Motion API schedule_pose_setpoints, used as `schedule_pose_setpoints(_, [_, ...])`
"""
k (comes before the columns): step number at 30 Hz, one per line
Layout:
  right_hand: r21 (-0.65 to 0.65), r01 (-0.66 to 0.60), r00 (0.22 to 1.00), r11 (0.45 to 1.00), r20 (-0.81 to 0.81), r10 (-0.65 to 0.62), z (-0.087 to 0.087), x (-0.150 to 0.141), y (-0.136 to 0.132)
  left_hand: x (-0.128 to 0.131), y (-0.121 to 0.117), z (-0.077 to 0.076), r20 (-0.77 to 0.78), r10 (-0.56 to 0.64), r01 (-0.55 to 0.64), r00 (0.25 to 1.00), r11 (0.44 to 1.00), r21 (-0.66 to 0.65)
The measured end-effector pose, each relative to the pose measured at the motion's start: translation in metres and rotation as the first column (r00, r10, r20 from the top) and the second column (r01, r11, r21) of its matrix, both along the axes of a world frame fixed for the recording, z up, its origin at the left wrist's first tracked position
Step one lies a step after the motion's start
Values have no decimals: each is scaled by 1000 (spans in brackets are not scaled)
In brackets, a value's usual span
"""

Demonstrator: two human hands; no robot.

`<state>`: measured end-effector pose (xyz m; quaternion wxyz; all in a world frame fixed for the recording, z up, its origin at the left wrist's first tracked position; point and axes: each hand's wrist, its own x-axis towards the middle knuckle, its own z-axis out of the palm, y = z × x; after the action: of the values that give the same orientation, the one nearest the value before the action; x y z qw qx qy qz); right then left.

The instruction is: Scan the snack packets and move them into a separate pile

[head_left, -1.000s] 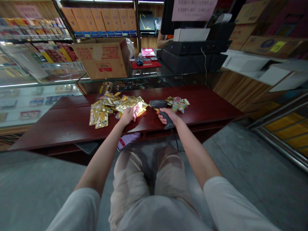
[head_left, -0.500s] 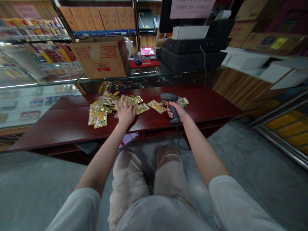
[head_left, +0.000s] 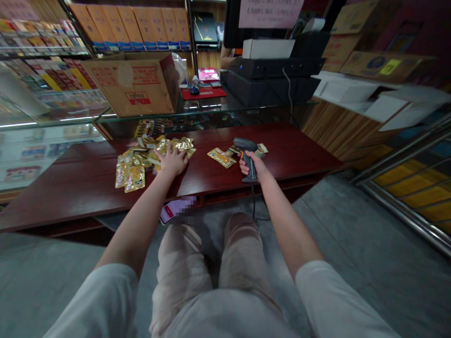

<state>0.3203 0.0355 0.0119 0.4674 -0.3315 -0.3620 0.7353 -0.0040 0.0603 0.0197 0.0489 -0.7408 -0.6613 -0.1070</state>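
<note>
On the reddish-brown wooden table lies a heap of shiny gold packets [head_left: 135, 178]. My left hand [head_left: 172, 162] rests palm down on the right side of this heap, fingers spread, covering some of the packets. In my right hand [head_left: 254, 165] is a dark grey barcode scanner [head_left: 245, 144], gripped by its handle, its head tilted to the left. A cable runs down from the handle over the table's front edge. Just left of the scanner a single gold packet [head_left: 221, 157] lies flat. Another packet [head_left: 261, 150] shows partly behind my right hand.
Behind the wooden table [head_left: 84, 176] runs a glass counter with an open cardboard box [head_left: 134, 87] and black till equipment [head_left: 273, 87]. A phone [head_left: 172, 211] sticks out below the front edge. A metal railing [head_left: 398, 206] stands at right. Another person's arm [head_left: 227, 56] shows behind the counter.
A gold packet that lay right of my left hand is now drawn in against the heap, mostly under the hand. My right hand still holds the scanner. The whole view has shifted slightly.
</note>
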Motion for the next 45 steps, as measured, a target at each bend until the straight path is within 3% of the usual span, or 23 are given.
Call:
schedule_pose_setpoints(3, [7, -23, 1000, 1000, 4, 23, -2, 0, 3, -1, 1, 1, -2, 49, -49, 999, 998, 47])
schedule_pose_setpoints(8, [-2, -44, 999, 999, 13, 44, -2, -2, 7, 30, 8, 11, -18, -167, 168, 986, 979, 118])
schedule_pose_setpoints(12, [-11, -44, 999, 999, 7, 44, 0, -1, 6, 76, 26, 13, 106, -226, 233, 968, 971, -59])
schedule_pose_setpoints(16, [-13, -34, 999, 999, -16, 34, 0, 0, 5, 101, 39, 6, 92, -361, 372, 928, 890, -264])
schedule_pose_setpoints(18, [-7, -41, 999, 999, -30, 41, 0, 1, 6, 101, 41, 5, 53, -368, 366, 928, 877, -312])
schedule_pose_setpoints(23, [-9, -56, 998, 998, -42, 56, -2, 2, 8, 81, 38, 11, -74, -340, 306, 938, 907, -291])
schedule_pose_setpoints(28, [-5, -52, 998, 999, -42, 52, -2, 2, 9, 59, 31, 11, -76, -466, 432, 882, 862, -266])
schedule_pose_setpoints(32, [-6, -49, 998, 999, -34, 49, -2, 3, 8, 47, 17, 4, -6, -398, 396, 917, 914, -89])
schedule_pose_setpoints(35, [-2, -61, 998, 998, -20, 61, -2, 3, 8, 40, 6, -5, 195, -423, 414, 885, 906, 87])
schedule_pose_setpoints(37, [8, -82, 997, 997, -5, 82, -3, 3, 8, 35, 1, -13, 397, -451, 419, 800, 892, 170])
schedule_pose_setpoints(39, [22, -98, 995, 995, 4, 98, -3, 4, 8, 32, -3, -18, 632, -425, 379, 648, 900, 216])
schedule_pose_setpoints(42, [37, -109, 994, 993, 8, 109, -3, 4, 8, 26, -7, -22, 927, -263, 322, 269, 931, 170])
schedule_pose_setpoints(44, [36, -118, 993, 992, 16, 117, -2, 4, 7, 23, -11, -21, 996, -93, 379, 3, 921, 85])
schedule_pose_setpoints(45, [35, -123, 992, 992, 20, 122, -2, 5, 7, 22, -13, -20, 995, -4, 430, -96, 902, 45])
